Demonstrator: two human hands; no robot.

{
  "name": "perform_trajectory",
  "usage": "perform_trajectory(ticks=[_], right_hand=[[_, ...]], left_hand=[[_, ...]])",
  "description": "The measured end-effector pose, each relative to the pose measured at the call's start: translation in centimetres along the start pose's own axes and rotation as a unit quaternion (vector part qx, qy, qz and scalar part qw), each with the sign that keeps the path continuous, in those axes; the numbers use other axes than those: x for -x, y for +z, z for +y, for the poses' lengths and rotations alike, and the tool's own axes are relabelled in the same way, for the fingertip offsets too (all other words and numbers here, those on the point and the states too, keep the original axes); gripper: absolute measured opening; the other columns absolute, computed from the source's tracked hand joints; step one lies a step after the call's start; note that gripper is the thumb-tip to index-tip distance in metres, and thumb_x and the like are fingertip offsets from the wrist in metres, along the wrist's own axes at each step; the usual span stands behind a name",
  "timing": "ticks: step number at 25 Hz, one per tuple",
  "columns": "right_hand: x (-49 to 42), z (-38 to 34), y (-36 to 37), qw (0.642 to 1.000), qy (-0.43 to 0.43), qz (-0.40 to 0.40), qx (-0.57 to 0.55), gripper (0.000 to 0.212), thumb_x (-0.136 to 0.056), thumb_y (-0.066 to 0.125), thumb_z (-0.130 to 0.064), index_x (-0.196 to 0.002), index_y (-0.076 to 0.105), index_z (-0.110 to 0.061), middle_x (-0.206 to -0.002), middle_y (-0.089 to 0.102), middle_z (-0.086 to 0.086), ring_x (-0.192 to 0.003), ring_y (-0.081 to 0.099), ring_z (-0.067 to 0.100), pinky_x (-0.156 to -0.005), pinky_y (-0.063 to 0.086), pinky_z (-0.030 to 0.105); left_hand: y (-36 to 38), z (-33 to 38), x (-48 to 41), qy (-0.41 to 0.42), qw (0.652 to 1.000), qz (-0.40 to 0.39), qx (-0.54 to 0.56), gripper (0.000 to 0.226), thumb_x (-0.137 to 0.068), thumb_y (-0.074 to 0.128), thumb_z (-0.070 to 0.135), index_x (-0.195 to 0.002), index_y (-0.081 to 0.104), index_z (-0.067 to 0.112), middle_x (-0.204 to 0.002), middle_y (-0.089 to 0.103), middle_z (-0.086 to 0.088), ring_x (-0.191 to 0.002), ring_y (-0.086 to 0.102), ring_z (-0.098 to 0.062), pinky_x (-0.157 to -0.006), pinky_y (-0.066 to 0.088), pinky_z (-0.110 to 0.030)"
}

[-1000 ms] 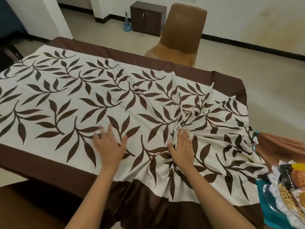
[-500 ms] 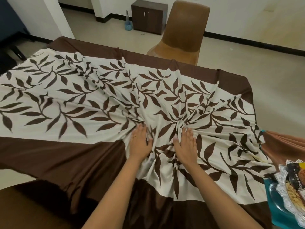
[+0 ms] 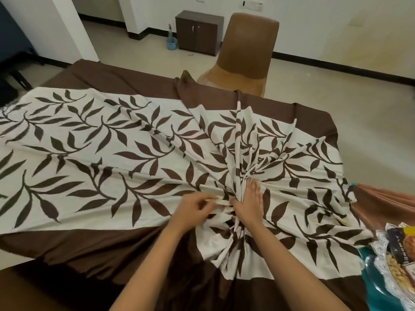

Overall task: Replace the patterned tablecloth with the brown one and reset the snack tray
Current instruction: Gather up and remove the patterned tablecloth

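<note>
Cream-and-brown leaf-patterned tablecloth (image 3: 139, 162) is spread over the table, gathered into radiating pleats near its 5 o'clock edge. A pleat is pinched by the left hand (image 3: 193, 209), while the bunch is pressed by the right hand (image 3: 248, 204), fingers flat and together. The snack tray (image 3: 381, 279) is seen at 4 o'clock, beside a plain brown cloth (image 3: 388, 203).

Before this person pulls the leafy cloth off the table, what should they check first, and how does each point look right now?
1. Nothing stands on the patterned tablecloth: ok, its visible surface is bare.
2. Cloth gathered: ok, folds fan out from where the hands meet.
3. Left hand has a grip: ok, its fingers pinch a fold.
4. Right hand has a grip: not ok, it lies flat on the bunched folds.
5. Snack tray out of the way: cannot tell, it sits at the right edge and the cloth's corner reaches close to it.
6. Brown cloth at hand: ok, it lies bunched to the right.
</note>
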State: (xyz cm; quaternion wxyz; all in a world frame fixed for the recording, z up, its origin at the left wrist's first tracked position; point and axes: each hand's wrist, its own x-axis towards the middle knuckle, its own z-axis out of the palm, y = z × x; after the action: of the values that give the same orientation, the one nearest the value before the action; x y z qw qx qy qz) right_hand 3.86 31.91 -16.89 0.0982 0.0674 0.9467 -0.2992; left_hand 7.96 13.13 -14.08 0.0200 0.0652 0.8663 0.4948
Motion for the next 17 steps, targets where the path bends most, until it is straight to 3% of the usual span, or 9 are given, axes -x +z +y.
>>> perform_trajectory(ticks=[1,2,3,5,6,11,15,17], right_hand=[[0.0,0.0,0.0,1.000,-0.002,-0.001,-0.001,0.085,-0.093,0.052,-0.036,-0.152,-0.004,-0.016,-0.160,-0.008,0.004,-0.146,-0.011,0.017,-0.117,-0.008,0.033],[0.0,0.0,0.0,1.000,-0.004,-0.002,-0.001,0.083,-0.093,0.051,-0.035,-0.152,-0.004,-0.016,-0.160,-0.008,0.004,-0.146,-0.011,0.017,-0.117,-0.008,0.032],[0.0,0.0,0.1,1.000,-0.004,-0.003,0.000,0.082,-0.094,0.051,-0.033,-0.152,-0.004,-0.016,-0.160,-0.008,0.004,-0.146,-0.012,0.017,-0.117,-0.009,0.032],[-0.1,0.0,0.1,1.000,-0.003,-0.002,0.009,0.081,-0.094,0.050,-0.032,-0.152,-0.005,-0.015,-0.160,-0.008,0.005,-0.146,-0.012,0.017,-0.116,-0.010,0.031],[-0.1,0.0,0.1,1.000,-0.002,-0.001,0.016,0.081,-0.094,0.050,-0.031,-0.152,-0.005,-0.015,-0.160,-0.008,0.005,-0.146,-0.012,0.017,-0.116,-0.010,0.031],[-0.3,-0.5,0.5,1.000,-0.007,-0.009,0.026,0.078,-0.095,0.046,-0.035,-0.152,-0.004,-0.015,-0.160,-0.007,0.005,-0.146,-0.011,0.017,-0.116,-0.010,0.033],[-0.9,-2.3,0.8,0.998,-0.011,-0.043,-0.038,0.075,-0.096,0.037,-0.051,-0.152,-0.001,-0.019,-0.160,-0.008,0.003,-0.146,-0.012,0.015,-0.116,-0.010,0.034],[-0.9,-2.8,0.9,0.995,-0.011,-0.047,-0.083,0.092,-0.086,0.036,-0.070,-0.152,0.000,-0.017,-0.160,-0.006,0.003,-0.146,-0.010,0.015,-0.116,-0.009,0.033]], left_hand=[[-1.8,-1.1,0.5,-0.037,0.989,0.141,-0.041,0.027,-0.089,0.061,0.030,-0.115,0.063,0.025,-0.110,0.066,0.007,-0.101,0.060,-0.003,-0.089,0.050,-0.037],[-3.7,-2.5,1.0,-0.113,0.951,0.258,-0.128,0.044,-0.089,0.060,0.037,-0.129,0.053,0.020,-0.128,0.057,-0.003,-0.120,0.051,-0.013,-0.102,0.042,-0.045],[-5.4,-4.5,1.6,-0.222,0.898,0.313,-0.215,0.068,-0.086,0.058,0.050,-0.141,0.037,0.015,-0.145,0.040,-0.015,-0.135,0.034,-0.028,-0.112,0.027,-0.052],[-8.3,-7.6,3.0,-0.417,0.822,0.292,-0.255,0.104,-0.076,0.049,0.074,-0.151,0.008,0.013,-0.155,0.008,-0.026,-0.141,0.002,-0.048,-0.113,0.003,-0.059],[-8.9,-8.9,3.5,-0.444,0.819,0.261,-0.254,0.110,-0.073,0.044,0.080,-0.151,0.005,0.012,-0.156,0.004,-0.024,-0.142,-0.003,-0.047,-0.113,-0.001,-0.058],[-5.8,-8.6,0.9,-0.226,0.916,0.158,-0.291,0.087,-0.086,0.043,0.066,-0.152,0.016,0.016,-0.159,0.011,-0.006,-0.146,0.000,-0.029,-0.117,-0.001,-0.042],[0.4,-4.3,-2.3,-0.082,0.957,-0.022,-0.278,0.084,-0.083,0.045,0.062,-0.150,0.018,0.020,-0.156,0.013,0.005,-0.146,0.004,-0.022,-0.119,-0.001,-0.037],[4.1,-2.3,-2.4,-0.006,0.970,-0.112,-0.216,0.076,-0.083,0.048,0.048,-0.148,0.028,0.013,-0.154,0.026,-0.004,-0.145,0.016,-0.025,-0.119,0.004,-0.032]])
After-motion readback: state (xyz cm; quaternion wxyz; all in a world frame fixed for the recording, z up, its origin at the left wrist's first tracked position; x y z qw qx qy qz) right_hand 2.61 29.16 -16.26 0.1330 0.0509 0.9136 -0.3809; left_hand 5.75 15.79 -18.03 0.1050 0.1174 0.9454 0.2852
